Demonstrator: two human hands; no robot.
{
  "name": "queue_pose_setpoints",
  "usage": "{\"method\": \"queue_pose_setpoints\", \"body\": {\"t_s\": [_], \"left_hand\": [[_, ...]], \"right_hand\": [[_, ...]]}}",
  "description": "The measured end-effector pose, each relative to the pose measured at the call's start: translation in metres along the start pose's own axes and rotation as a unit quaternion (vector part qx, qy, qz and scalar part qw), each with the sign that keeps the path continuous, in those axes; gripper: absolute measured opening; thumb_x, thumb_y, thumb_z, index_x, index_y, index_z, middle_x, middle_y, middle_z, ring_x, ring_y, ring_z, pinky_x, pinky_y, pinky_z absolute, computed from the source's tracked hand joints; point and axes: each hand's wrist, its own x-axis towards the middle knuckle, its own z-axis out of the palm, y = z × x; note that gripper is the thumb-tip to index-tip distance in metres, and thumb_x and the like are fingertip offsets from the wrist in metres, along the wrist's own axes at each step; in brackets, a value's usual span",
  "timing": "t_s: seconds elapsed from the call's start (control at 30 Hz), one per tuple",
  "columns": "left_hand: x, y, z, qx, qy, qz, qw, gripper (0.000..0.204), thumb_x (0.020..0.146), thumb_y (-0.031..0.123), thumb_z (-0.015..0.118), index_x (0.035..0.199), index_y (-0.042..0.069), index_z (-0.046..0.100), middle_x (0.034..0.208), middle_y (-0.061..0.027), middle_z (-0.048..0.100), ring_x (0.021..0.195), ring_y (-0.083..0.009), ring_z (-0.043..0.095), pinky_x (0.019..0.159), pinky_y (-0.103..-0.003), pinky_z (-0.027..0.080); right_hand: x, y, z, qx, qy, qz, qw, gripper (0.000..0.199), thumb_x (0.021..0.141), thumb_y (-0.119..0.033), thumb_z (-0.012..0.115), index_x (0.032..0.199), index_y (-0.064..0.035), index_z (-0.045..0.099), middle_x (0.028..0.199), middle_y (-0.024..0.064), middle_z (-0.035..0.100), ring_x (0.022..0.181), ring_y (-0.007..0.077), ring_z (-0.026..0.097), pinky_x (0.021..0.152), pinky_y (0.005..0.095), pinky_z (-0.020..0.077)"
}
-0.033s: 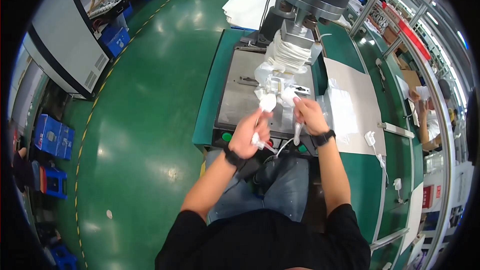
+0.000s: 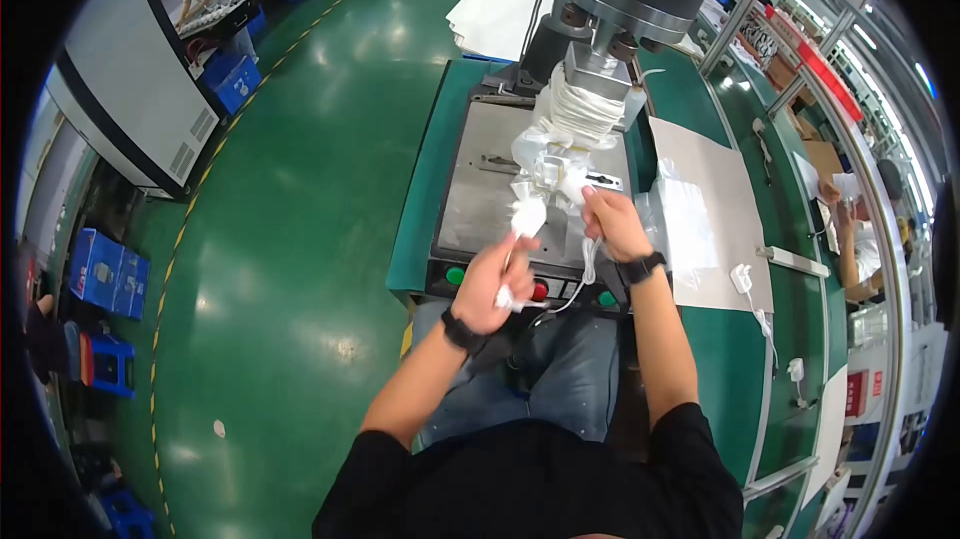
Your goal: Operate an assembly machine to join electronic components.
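A small white plastic piece (image 2: 527,217) stands upright, pinched above the left hand (image 2: 492,284); a thin white cable (image 2: 578,284) droops from the right hand (image 2: 612,222).

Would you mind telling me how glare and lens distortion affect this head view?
Head view: overhead lights glare in patches on the green floor; fisheye bends the table edge and shelving toward the black rim; left hand, right hand and white piece stay fairly sharp at centre.
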Motion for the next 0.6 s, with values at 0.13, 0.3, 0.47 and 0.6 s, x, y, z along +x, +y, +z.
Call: {"method": "queue_pose_setpoints", "body": {"t_s": [0.13,0.3,0.47,0.6], "left_hand": [[-0.080,-0.024,-0.020,0.048,0.049,0.062,0.996,0.038,0.112,0.031,0.034,0.116,0.002,0.058,0.054,0.0031,0.031,0.049,-0.0103,0.031,0.051,-0.028,0.031],[-0.125,-0.047,-0.050,0.122,0.149,0.085,0.978,0.033,0.111,0.032,0.036,0.109,0.005,0.055,0.056,0.0018,0.034,0.049,-0.0103,0.030,0.051,-0.029,0.030],[-0.128,-0.046,-0.065,0.151,0.192,0.107,0.964,0.030,0.111,0.030,0.039,0.102,0.004,0.052,0.063,-0.0014,0.043,0.055,-0.0121,0.038,0.054,-0.030,0.034],[-0.102,-0.031,-0.069,0.197,0.176,0.198,0.944,0.029,0.110,0.028,0.040,0.101,0.003,0.053,0.076,-0.0067,0.053,0.069,-0.0170,0.050,0.065,-0.031,0.042]], "right_hand": [[0.051,0.015,0.029,-0.282,0.102,-0.148,0.942,0.026,0.099,-0.024,0.059,0.095,0.0001,0.066,0.066,0.0106,0.065,0.057,0.0259,0.064,0.055,0.0366,0.0504],[0.051,0.009,0.063,-0.589,0.174,-0.156,0.774,0.035,0.093,-0.027,0.061,0.111,0.0020,0.066,0.074,0.0206,0.070,0.070,0.0402,0.070,0.060,0.0489,0.0547],[0.041,-0.003,0.077,-0.614,0.162,-0.072,0.769,0.048,0.093,-0.036,0.063,0.122,0.0015,0.064,0.073,0.0221,0.068,0.070,0.0409,0.069,0.063,0.0494,0.0549],[0.043,-0.015,0.057,-0.595,0.105,-0.071,0.794,0.056,0.092,-0.041,0.062,0.129,0.0012,0.061,0.073,0.0203,0.069,0.072,0.0398,0.069,0.066,0.0472,0.0553]]}}
